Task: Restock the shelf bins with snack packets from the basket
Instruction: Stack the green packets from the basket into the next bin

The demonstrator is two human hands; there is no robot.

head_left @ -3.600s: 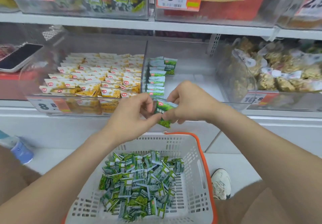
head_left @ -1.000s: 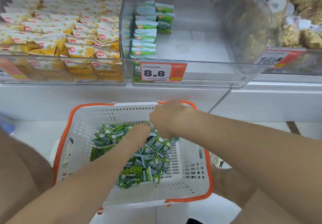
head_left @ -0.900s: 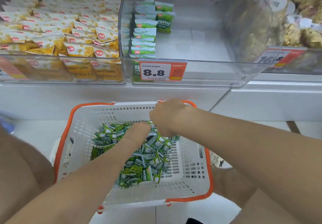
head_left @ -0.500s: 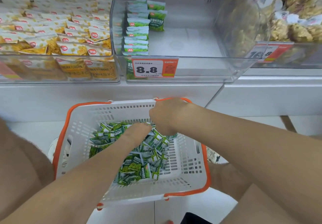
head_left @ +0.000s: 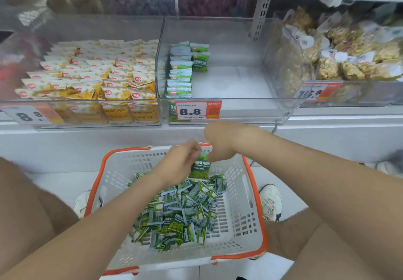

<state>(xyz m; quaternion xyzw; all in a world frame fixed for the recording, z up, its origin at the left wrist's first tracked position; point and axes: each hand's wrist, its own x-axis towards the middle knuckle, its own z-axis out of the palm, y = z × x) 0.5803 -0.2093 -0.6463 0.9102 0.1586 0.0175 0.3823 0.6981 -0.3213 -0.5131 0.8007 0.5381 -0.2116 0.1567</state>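
- L grip (head_left: 180, 162), frame centre: closed in a pinch on the top seam of one green packet (head_left: 200, 167). The pkt hangs upright, label to camera, just above the heap. It is prob. held by the seam so it can be slotted in on edge.
- R grip (head_left: 220, 143), just right of it: fingers curled, back of hand to camera, touching the pkt's upper corner. Palm side is hidden, so whether anything is gripped can't be told.
- Basket (head_left: 247, 194), lower centre: set on the floor directly below the target bin, between the shoes (head_left: 270, 201). This is judged to keep the lift short.
- Heap of loose pkts (head_left: 185, 214): jumbled in the basket, many left.
- Middle bin (head_left: 250, 109), upper centre, w/ 8.8 price tag (head_left: 197, 111): one stood-up column of green pkts (head_left: 180, 72) is packed against its left wall, and a second column is barely begun at the back. The rest of the bin floor is bare.
- Next pkt is judged to belong in that second column, front-facing like the rest.
- Yellow-packet bin (head_left: 98, 79), upper left: packed full, no restock needed.
- Task is judged to be at an early stage.
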